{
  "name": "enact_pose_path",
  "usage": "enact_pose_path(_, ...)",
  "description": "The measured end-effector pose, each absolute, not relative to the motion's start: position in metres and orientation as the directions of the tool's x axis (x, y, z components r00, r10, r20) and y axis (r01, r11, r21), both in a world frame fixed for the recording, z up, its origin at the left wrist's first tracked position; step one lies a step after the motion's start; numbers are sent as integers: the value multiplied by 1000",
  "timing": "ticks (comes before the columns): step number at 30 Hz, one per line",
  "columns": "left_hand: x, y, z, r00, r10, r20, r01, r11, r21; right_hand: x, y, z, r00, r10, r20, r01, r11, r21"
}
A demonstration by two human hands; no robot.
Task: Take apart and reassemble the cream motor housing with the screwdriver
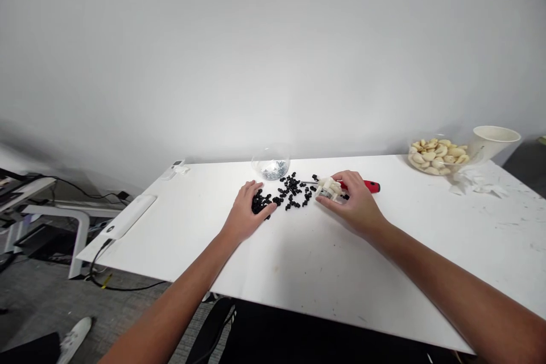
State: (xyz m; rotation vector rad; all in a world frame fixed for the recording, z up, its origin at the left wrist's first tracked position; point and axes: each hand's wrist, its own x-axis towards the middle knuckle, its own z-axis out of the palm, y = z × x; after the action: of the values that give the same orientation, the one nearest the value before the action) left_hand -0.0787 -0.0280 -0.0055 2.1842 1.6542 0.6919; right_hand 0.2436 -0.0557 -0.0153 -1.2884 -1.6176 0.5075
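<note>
My left hand [247, 211] rests on the white table with its thumb and fingers apart, cupped around a heap of small black pieces [258, 202]. More black pieces [292, 185] lie scattered between my two hands. My right hand [357, 200] is curled around a cluster of white plastic pieces [328, 188], thumb at the near side and fingers at the far side. Behind this hand lies a screwdriver with a red handle [372, 186], its thin shaft pointing left among the pieces. A clear bowl [271, 165] holding small metal screws stands just beyond the black pieces.
At the right stand a clear bowl of pale, rounded pieces [437, 156] and a white cup [490, 145], with crumpled tissue [473, 181] in front. A white power strip [130, 217] lies along the table's left edge. The wall [273, 57] rises behind the table.
</note>
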Motion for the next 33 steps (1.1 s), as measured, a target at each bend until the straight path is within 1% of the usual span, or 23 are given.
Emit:
enact_pose_path(3,-79,-32,-1,223,958,178,783,-285,553,244,-56,-16,31,901,432,501,360,-787)
enact_pose_path(6,-78,-36,4,316,930,185,749,-365,553,244,-56,-16,29,905,424,507,352,-787)
enact_pose_path(8,-77,-38,7,372,914,165,747,-400,531,244,-56,-16,29,908,418,513,346,-786)
enact_pose_path(12,-72,-37,7,463,878,125,770,-467,435,243,-57,-14,41,912,408,518,330,-789)
enact_pose_path(15,-70,-36,7,517,848,111,748,-512,423,243,-57,-13,39,915,401,524,323,-788)
enact_pose_path(21,-69,-39,6,477,867,146,767,-492,412,244,-58,-13,29,914,404,522,331,-786)
enact_pose_path(25,-69,-38,1,388,904,177,812,-427,398,244,-59,-13,30,924,382,520,312,-795)
enact_pose_path(28,-71,-35,-4,323,925,200,845,-377,379,244,-59,-13,24,918,395,520,326,-789)
enact_pose_path(31,-71,-33,-5,305,939,161,843,-345,412,244,-58,-13,24,914,406,517,336,-787)
enact_pose_path(33,-71,-34,-4,313,936,161,831,-352,430,244,-59,-13,22,916,401,515,333,-790)
